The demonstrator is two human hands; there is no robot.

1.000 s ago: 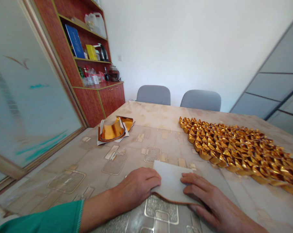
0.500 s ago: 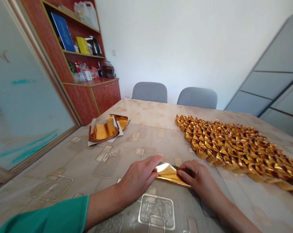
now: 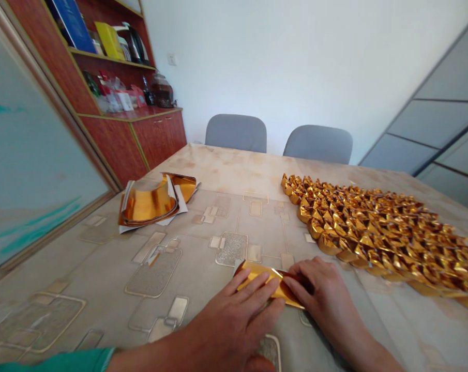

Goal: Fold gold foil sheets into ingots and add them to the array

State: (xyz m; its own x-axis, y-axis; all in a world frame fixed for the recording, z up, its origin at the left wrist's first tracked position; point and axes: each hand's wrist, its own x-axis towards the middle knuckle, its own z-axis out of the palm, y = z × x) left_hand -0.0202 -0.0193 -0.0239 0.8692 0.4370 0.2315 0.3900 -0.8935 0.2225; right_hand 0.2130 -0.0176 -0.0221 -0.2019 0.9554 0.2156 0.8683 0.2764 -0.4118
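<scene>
Before me on the table lies a folded sheet of gold foil paper [image 3: 262,273], its upper edge lifted and a white corner showing at the left. Across its front rests my left hand [image 3: 234,315], open, the fingers stretched out flat on the foil. At the paper's right end my right hand [image 3: 329,297] is closed, thumb and fingers pinching it. To the right stand rows of folded gold foil pieces [image 3: 373,222]. A pile of curled gold foil sheets [image 3: 150,201] with white backs lies at the left.
The table [image 3: 234,170] has a patterned clear cover. Two grey chairs [image 3: 236,133] stand behind it. At the back left is a red-brown cabinet [image 3: 162,144] with bottles and a kettle, beside a frosted glass door [image 3: 35,165].
My left hand has let go of the paper's left end and come nearer, fingers now spread over its front. The right hand keeps its pinch. The view has tipped down slightly.
</scene>
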